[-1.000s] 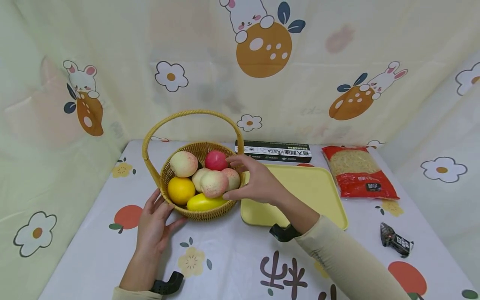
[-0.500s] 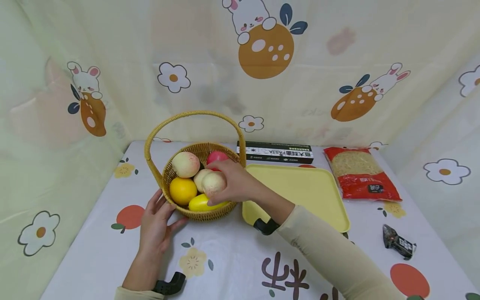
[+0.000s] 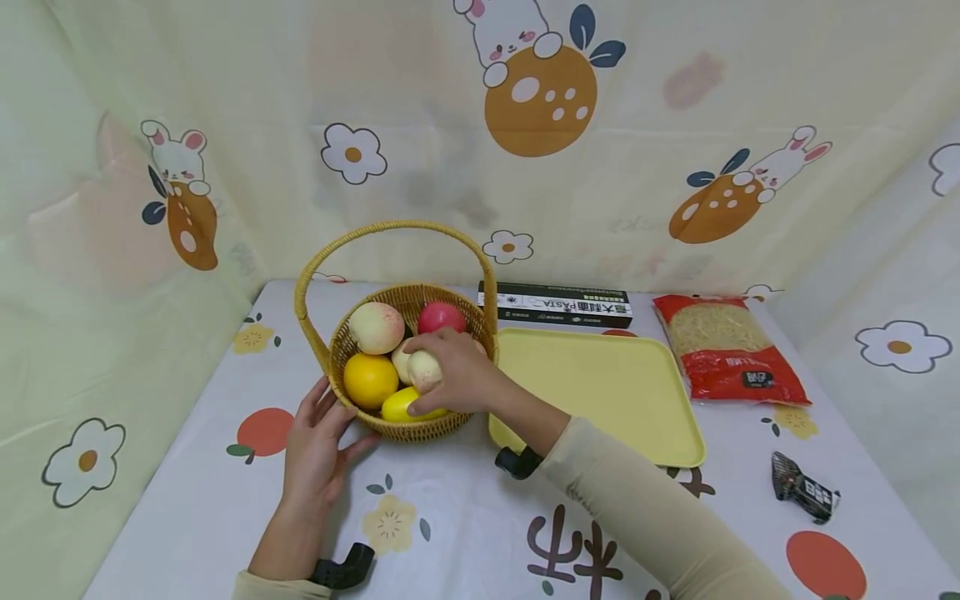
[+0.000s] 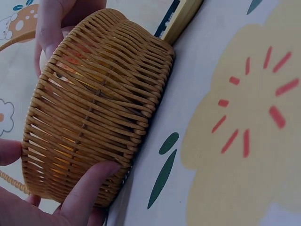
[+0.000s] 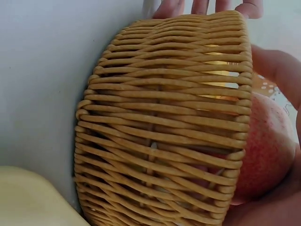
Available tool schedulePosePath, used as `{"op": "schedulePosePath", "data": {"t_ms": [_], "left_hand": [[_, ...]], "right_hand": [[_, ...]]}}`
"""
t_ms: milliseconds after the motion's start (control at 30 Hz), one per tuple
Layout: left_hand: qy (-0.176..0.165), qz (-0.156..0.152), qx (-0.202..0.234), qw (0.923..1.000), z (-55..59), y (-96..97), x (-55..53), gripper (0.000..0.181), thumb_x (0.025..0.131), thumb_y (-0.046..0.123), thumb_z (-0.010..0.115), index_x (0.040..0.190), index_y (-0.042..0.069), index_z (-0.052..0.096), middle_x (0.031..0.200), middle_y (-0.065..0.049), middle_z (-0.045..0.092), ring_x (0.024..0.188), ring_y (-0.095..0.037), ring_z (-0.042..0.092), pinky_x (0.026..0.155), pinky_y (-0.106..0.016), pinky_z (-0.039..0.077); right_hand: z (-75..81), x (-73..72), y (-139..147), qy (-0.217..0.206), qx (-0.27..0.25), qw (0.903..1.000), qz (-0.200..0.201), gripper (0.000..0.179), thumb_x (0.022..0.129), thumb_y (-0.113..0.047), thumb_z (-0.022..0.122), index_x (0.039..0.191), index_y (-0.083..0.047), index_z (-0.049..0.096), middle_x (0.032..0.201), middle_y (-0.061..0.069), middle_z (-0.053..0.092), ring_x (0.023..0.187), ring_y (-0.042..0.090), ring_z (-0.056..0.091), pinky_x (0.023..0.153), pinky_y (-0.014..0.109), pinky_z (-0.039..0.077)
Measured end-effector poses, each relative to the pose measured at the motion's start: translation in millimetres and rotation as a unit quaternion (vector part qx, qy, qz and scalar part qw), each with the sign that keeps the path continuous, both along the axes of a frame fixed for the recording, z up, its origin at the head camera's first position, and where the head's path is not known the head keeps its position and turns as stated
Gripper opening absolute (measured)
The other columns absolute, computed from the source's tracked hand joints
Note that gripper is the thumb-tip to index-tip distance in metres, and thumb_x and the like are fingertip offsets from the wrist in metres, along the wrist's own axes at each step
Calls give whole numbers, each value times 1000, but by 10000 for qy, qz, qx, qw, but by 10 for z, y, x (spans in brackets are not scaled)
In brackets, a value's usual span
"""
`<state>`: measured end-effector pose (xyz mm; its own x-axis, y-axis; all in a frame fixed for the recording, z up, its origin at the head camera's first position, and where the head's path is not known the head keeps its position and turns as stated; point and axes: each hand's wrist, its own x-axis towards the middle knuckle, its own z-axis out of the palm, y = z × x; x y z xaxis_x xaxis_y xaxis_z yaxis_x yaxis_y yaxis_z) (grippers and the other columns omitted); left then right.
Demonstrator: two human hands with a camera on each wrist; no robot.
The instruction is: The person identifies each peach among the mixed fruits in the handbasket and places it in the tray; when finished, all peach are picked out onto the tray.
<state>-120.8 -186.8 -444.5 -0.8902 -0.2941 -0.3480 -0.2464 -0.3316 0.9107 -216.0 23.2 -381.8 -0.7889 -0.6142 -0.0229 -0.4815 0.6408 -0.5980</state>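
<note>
A wicker basket (image 3: 420, 431) with a tall arched handle holds several fruits. My left hand (image 3: 315, 454) grips its near left side; in the left wrist view the thumb (image 4: 91, 188) lies along the weave. Inside the basket, my right hand (image 3: 467, 375) curls its fingers and thumb around a pale peach (image 3: 424, 371), hiding part of it. Beside that peach lie an orange (image 3: 371, 381), a smooth yellow fruit (image 3: 397, 405), another peach (image 3: 377, 327) and a red fruit (image 3: 441, 317). The right wrist view shows a reddish peach (image 5: 268, 146) at the rim, by the palm.
A yellow tray (image 3: 600, 375) lies right of the basket, under the right forearm. Behind it is a black-and-white pasta box (image 3: 562, 305). Farther right are a red noodle bag (image 3: 731, 350) and a small black wrapped packet (image 3: 805, 488). Patterned curtains surround the table.
My right hand has moved left and inward from the basket's right rim and closed around a pale peach. My left hand has kept its place at the basket.
</note>
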Motion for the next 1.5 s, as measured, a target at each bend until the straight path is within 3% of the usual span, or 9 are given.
{"op": "schedulePosePath", "data": {"t_ms": [100,467,700,967,1200,1500], "left_hand": [[7,1,-6,10000,-1,3,-10,76,102,13,59,168,33,28,171,2,36,143,-26,52,88,-49,65],[27,-38,71,10000,-6,0,8,78,102,12,59,169,31,24,173,1,33,144,-25,51,89,-49,65],[46,-47,124,9999,-5,2,6,78,102,12,60,169,31,24,172,1,34,143,-23,52,89,-49,65],[47,-69,136,9999,6,0,10,79,102,12,59,170,30,23,172,0,34,143,-24,51,89,-48,65],[34,-80,138,9999,9,4,18,78,102,12,59,170,30,23,172,0,34,142,-25,52,89,-47,65],[33,-63,145,9999,2,-8,8,78,103,13,59,169,32,23,171,1,35,142,-24,52,89,-47,65]], "right_hand": [[-4,6,-2,6,-34,10000,-67,72,75,-33,93,140,-20,63,141,12,60,126,30,52,105,49,41],[-33,11,29,-143,-523,9982,-253,62,75,-14,89,132,-18,66,134,9,63,119,28,54,102,47,47],[-61,-18,91,-170,-885,9957,-221,61,76,-13,86,133,-15,65,136,7,63,117,26,57,98,40,56],[25,-3,194,-349,-1362,9899,-188,59,78,-14,87,133,-16,65,134,5,63,114,25,59,95,37,58],[172,-1,455,-420,-1733,9836,-279,54,80,-15,87,129,-19,66,134,5,61,112,27,60,90,37,59],[291,-48,966,-464,-1798,9791,-830,61,81,-12,88,137,-16,64,138,7,62,109,30,62,86,37,59]]}}
